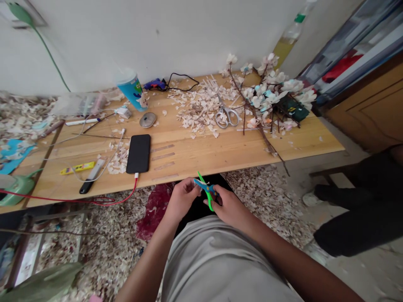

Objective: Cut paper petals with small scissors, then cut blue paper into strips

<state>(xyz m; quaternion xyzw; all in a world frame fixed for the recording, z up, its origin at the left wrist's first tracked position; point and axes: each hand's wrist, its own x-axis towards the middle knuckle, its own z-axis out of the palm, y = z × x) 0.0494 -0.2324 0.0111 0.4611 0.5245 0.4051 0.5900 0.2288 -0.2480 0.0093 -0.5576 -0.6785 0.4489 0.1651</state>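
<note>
My right hand [225,203] grips a small pair of green and blue scissors [208,191] whose blades are spread apart. Close against the blades, my left hand [185,195] has its thumb and fingers pinched together on a small pale piece, too small to make out. Both hands are low over my lap, just in front of the table's near edge. A black phone [139,153] lies on the wooden table [201,153] to the left, with a red cable plugged in.
Grey scissors [227,116] lie beside pale shavings [201,105]. Branches with white flowers [267,92] stick out past the table's right part. A blue cup [134,92] stands near the wall. A yellow cutter [77,168] is on the left. Someone's dark-clothed legs [352,222] are at right.
</note>
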